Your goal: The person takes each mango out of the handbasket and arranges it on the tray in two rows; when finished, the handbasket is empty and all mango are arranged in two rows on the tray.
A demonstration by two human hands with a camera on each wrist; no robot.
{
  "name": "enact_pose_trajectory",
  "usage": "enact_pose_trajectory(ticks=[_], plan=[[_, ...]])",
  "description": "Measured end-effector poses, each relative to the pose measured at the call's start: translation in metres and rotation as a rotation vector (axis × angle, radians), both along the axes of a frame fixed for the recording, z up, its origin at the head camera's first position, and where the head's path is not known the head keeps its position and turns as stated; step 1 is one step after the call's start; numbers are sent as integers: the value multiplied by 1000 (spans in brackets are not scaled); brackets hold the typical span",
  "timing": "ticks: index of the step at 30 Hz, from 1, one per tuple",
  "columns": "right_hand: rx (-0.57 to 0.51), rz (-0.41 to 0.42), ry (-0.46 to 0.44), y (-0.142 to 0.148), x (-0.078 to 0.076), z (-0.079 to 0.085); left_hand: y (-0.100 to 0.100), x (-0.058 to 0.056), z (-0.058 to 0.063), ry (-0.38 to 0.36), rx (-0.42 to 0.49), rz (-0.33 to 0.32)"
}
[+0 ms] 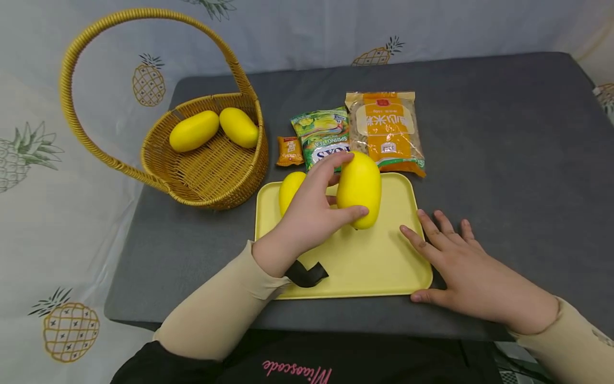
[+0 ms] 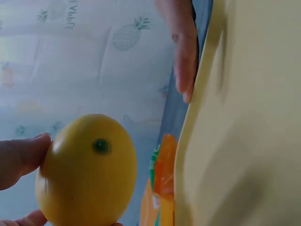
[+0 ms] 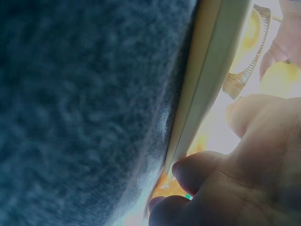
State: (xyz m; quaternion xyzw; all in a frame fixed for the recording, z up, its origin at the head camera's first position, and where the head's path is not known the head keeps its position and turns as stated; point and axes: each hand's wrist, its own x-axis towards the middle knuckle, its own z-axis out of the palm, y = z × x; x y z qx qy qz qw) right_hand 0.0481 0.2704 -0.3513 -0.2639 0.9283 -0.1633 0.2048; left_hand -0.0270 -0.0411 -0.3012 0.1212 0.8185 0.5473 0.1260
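My left hand (image 1: 314, 205) grips a smooth yellow mango (image 1: 361, 192) between thumb and fingers, over the pale yellow tray (image 1: 379, 266). In the left wrist view the held mango (image 2: 89, 174) shows a dark stem spot and hangs apart from the tray surface. A second mango (image 1: 290, 189) lies on the tray's left part, half hidden behind my left hand. With fingers spread, my right hand (image 1: 467, 272) rests at the tray's right edge, its fingertips over the rim. The right wrist view shows those fingers (image 3: 197, 174) close against the tray's side.
A wicker basket (image 1: 225, 192) with a tall handle stands at the back left, two mangoes (image 1: 194, 131) inside. Behind the tray lie a small orange packet (image 1: 290, 151), a green candy bag (image 1: 321, 130) and a large orange-and-clear food bag (image 1: 388, 128). A black strap (image 1: 307, 274) hangs by my left wrist.
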Motion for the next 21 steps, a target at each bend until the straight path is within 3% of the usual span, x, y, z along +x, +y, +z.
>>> enact_pose_trajectory(ticks=[10,21], plan=[[7,-6,-16,0,0,-1,18,0,-19,-2,-150,-16],[6,-7,2,-1,-1,-2,34,-1,-22,-58,-282,-78]])
